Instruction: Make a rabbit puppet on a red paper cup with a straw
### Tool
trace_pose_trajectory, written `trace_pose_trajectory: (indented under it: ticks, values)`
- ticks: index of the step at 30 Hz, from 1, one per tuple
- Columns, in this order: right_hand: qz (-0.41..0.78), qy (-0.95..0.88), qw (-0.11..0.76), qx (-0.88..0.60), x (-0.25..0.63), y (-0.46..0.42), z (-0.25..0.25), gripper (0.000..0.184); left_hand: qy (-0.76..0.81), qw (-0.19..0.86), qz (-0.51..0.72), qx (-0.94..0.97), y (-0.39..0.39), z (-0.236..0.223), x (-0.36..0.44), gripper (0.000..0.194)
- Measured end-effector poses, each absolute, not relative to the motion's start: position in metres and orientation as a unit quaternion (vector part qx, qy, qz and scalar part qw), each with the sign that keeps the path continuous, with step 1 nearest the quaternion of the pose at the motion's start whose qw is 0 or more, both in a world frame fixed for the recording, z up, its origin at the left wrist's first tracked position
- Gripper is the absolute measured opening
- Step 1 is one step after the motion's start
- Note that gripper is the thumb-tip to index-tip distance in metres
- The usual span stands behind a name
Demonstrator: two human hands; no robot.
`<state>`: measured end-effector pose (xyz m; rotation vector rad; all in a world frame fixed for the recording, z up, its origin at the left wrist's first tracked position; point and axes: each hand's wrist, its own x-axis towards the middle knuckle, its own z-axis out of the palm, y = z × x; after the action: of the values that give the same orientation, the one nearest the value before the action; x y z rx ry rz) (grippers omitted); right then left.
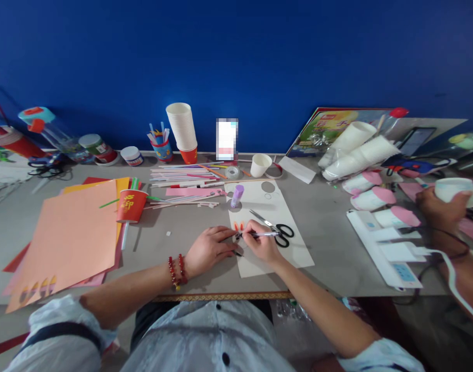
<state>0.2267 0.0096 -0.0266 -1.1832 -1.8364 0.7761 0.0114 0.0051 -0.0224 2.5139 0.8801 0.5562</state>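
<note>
Free tabletop (325, 232) between white sheet (298, 253) and power strip (370, 248) lets a hand pass; glue stick (237, 196) and scissors (274, 227) crowd right hand (262, 244).

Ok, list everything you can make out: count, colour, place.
Pen: one, pale, centre
Paper sheet: one, white, centre
Scissors: one, black-handled, sheet
Glue stick: one, purple, sheet
Straws: many, mixed, centre
Tape: one, clear, back
Cup stack: one, white-red, back
Lone cup: one, white, back
Printed cup: one, red, left
Coloured sheets: several, mixed, left
Jars: multiple, mixed, left
Bagged cups: several, white, right
Craft pieces: three, pink-white, right
Power strip: one, white, right
Co-worker's hand: one, holding white cup, right
Left hand: one, red bracelets, sheet
Right hand: one, gripping pen, sheet
</note>
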Motion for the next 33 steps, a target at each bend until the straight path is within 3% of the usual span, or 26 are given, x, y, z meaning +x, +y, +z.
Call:
trace_pose_trajectory:
  ticks: [33]
  values:
    - [0.296, -0.72, 0.4, -0.484, 0.228, 0.0083, -0.0292, 0.02, 0.314, 0.2, 0.199, 0.907, 0.0051, -0.0243, 0.0116, 0.026]
